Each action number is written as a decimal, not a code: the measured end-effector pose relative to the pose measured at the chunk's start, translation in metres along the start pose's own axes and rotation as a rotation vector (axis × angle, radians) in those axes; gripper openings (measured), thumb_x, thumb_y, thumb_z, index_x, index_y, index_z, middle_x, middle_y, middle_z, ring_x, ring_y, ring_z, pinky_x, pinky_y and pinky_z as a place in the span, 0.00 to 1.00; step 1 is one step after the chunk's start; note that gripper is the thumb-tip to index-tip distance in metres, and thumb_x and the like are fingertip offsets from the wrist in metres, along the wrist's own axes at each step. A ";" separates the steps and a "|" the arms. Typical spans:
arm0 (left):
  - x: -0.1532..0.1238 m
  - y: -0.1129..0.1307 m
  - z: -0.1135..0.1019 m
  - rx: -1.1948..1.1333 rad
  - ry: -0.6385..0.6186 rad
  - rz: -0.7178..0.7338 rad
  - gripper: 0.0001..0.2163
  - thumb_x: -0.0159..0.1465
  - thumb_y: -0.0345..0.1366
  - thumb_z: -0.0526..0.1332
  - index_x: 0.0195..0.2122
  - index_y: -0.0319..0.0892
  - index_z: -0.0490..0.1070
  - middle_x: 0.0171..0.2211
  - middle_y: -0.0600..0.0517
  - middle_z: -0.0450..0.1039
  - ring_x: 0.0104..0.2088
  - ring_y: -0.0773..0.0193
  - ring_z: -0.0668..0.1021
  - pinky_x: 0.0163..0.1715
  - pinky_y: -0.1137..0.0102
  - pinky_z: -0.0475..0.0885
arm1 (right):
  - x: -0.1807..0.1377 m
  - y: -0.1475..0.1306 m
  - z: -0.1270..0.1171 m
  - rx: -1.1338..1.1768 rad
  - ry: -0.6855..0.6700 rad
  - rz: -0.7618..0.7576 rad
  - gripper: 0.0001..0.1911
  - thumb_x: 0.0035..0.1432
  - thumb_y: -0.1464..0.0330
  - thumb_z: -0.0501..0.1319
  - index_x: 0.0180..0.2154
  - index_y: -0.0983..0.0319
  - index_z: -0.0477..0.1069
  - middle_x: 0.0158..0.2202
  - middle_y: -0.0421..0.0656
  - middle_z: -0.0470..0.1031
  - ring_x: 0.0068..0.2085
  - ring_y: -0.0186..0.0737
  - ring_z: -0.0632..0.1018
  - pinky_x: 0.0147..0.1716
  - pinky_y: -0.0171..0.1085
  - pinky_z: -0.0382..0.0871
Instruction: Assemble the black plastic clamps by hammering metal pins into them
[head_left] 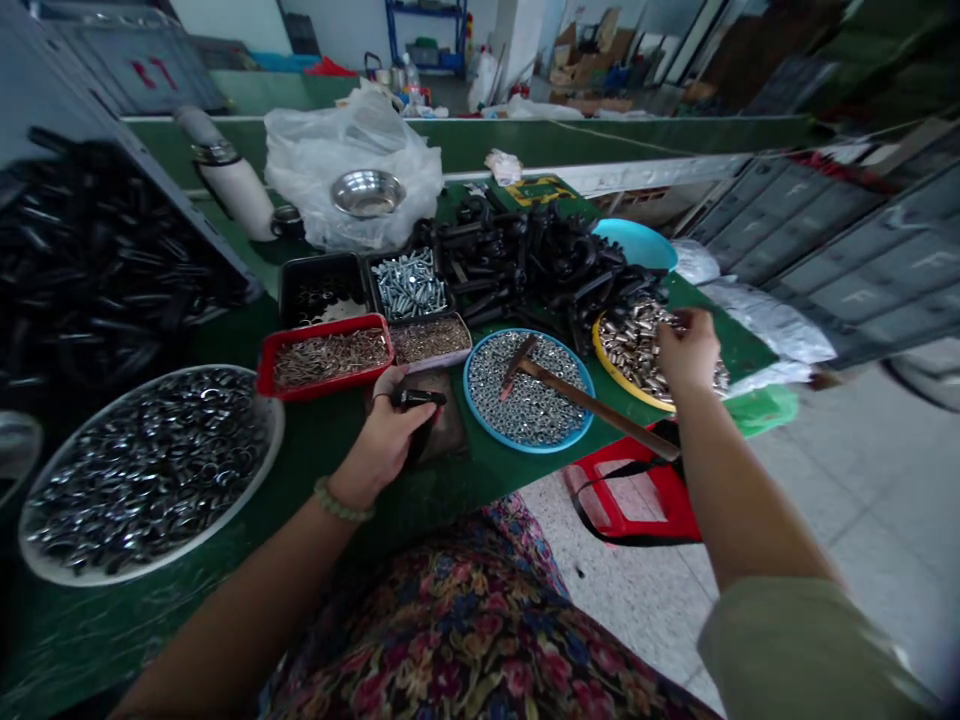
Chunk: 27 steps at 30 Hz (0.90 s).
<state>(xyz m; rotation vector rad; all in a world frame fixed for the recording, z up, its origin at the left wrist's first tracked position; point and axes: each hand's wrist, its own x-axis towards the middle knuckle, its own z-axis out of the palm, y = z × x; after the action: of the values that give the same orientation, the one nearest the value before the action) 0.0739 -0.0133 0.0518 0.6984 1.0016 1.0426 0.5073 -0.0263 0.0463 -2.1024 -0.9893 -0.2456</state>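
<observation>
My left hand point(379, 440) grips a black part point(418, 399), perhaps a plastic handle, above a dark metal plate point(442, 425) on the bench. My right hand point(691, 350) is over the yellow-rimmed bowl point(604, 362), its fingers drawn together among small shiny metal cylinders point(637, 340). Whatever those fingertips hold is hidden. Between my hands, a blue bowl point(469, 400) is filled with small silvery parts. Across it rests a hammer point(577, 395), its wooden handle sticking out toward my right forearm.
Beyond the bowls lies a heap of black parts point(525, 255). A red tray point(327, 385) of pins, a black tray point(409, 285) of screws and a large white basin point(45, 570) of curved metal pieces stand to the left. A flask point(236, 185) leans behind.
</observation>
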 end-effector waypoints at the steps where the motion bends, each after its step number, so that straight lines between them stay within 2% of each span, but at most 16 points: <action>1: -0.001 0.000 0.000 -0.008 -0.021 -0.003 0.36 0.43 0.26 0.69 0.53 0.48 0.56 0.39 0.55 0.72 0.34 0.68 0.78 0.34 0.74 0.75 | -0.005 -0.008 0.003 0.140 0.007 0.018 0.12 0.54 0.68 0.60 0.42 0.63 0.70 0.37 0.48 0.75 0.35 0.42 0.76 0.38 0.42 0.70; 4: -0.003 -0.002 -0.002 0.002 -0.033 0.034 0.35 0.43 0.25 0.67 0.53 0.48 0.56 0.41 0.55 0.71 0.36 0.68 0.77 0.38 0.74 0.74 | -0.043 -0.053 0.011 0.537 -0.119 0.070 0.14 0.45 0.67 0.67 0.36 0.60 0.70 0.31 0.40 0.74 0.31 0.39 0.76 0.35 0.41 0.71; 7: -0.005 -0.002 -0.004 -0.018 -0.080 0.051 0.36 0.45 0.26 0.66 0.54 0.48 0.54 0.44 0.54 0.70 0.39 0.66 0.78 0.41 0.70 0.74 | -0.102 -0.111 0.013 0.861 -0.417 0.051 0.16 0.43 0.67 0.70 0.35 0.58 0.69 0.33 0.38 0.74 0.33 0.37 0.76 0.37 0.41 0.73; 10: -0.007 -0.001 -0.009 -0.023 -0.128 0.073 0.33 0.51 0.30 0.66 0.56 0.49 0.53 0.44 0.52 0.71 0.41 0.63 0.78 0.46 0.63 0.74 | -0.154 -0.160 0.013 1.020 -0.767 0.044 0.14 0.48 0.65 0.69 0.38 0.58 0.70 0.33 0.38 0.74 0.31 0.35 0.76 0.35 0.40 0.74; 13: -0.011 0.001 -0.018 0.150 -0.121 0.181 0.32 0.53 0.34 0.68 0.57 0.47 0.55 0.42 0.50 0.72 0.44 0.59 0.77 0.50 0.59 0.72 | -0.182 -0.190 0.015 1.087 -0.962 0.040 0.11 0.51 0.64 0.67 0.38 0.58 0.72 0.29 0.37 0.74 0.29 0.33 0.75 0.33 0.38 0.72; 16: -0.014 0.003 -0.029 0.356 -0.152 0.314 0.34 0.53 0.33 0.68 0.59 0.45 0.55 0.47 0.47 0.70 0.51 0.55 0.74 0.55 0.56 0.68 | -0.190 -0.206 0.018 1.091 -1.047 0.011 0.10 0.53 0.63 0.67 0.38 0.58 0.73 0.27 0.36 0.73 0.28 0.33 0.75 0.33 0.37 0.70; 21: -0.019 0.005 -0.042 0.546 -0.168 0.492 0.36 0.54 0.33 0.67 0.63 0.46 0.53 0.60 0.44 0.60 0.60 0.52 0.66 0.62 0.56 0.61 | -0.195 -0.224 0.018 1.027 -1.118 -0.060 0.11 0.55 0.61 0.64 0.38 0.59 0.73 0.25 0.36 0.73 0.27 0.33 0.74 0.30 0.36 0.68; 24: -0.019 0.006 -0.045 0.606 -0.137 0.538 0.35 0.55 0.35 0.67 0.63 0.47 0.53 0.62 0.45 0.57 0.60 0.52 0.66 0.62 0.56 0.61 | -0.199 -0.233 0.018 1.022 -1.122 -0.083 0.09 0.54 0.62 0.64 0.36 0.59 0.73 0.25 0.36 0.72 0.26 0.33 0.73 0.29 0.36 0.68; 27: -0.020 0.006 -0.047 0.628 -0.127 0.561 0.34 0.56 0.35 0.67 0.62 0.48 0.55 0.59 0.46 0.62 0.57 0.54 0.69 0.61 0.56 0.62 | -0.201 -0.234 0.023 0.989 -1.131 -0.107 0.09 0.54 0.62 0.65 0.35 0.60 0.73 0.25 0.36 0.72 0.26 0.33 0.72 0.28 0.35 0.68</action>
<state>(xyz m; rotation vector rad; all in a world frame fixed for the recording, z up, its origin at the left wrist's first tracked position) 0.0257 -0.0288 0.0442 1.6093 1.0513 1.1398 0.1988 -0.0328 0.0709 -1.1332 -1.4057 1.2602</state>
